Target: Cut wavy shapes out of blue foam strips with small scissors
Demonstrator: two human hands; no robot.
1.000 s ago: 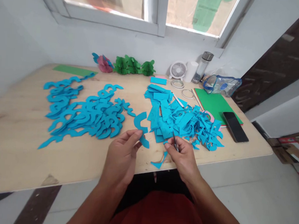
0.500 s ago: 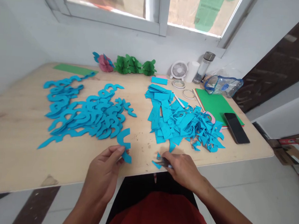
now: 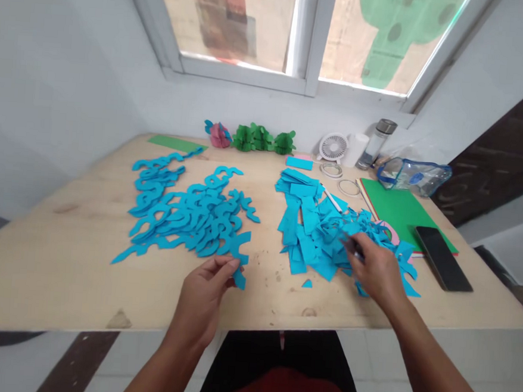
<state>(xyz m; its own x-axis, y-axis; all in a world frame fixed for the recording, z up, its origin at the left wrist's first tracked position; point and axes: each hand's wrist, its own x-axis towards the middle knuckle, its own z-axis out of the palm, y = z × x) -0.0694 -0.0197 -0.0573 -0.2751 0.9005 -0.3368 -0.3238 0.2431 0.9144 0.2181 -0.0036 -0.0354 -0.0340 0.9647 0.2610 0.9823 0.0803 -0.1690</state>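
Plywood table [image 3: 46,264] with blue cutouts [image 3: 188,221]

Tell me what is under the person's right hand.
The right hand is over the heap of blue paper scraps, which show around it. A pink curved piece sits just beyond. Whatever lies directly beneath the palm is covered and cannot be seen.

Two hands [image 3: 202,302] [image 3: 375,272], two piles of blue cutouts [image 3: 188,221] [image 3: 308,232], three green paper ornaments [image 3: 261,138].
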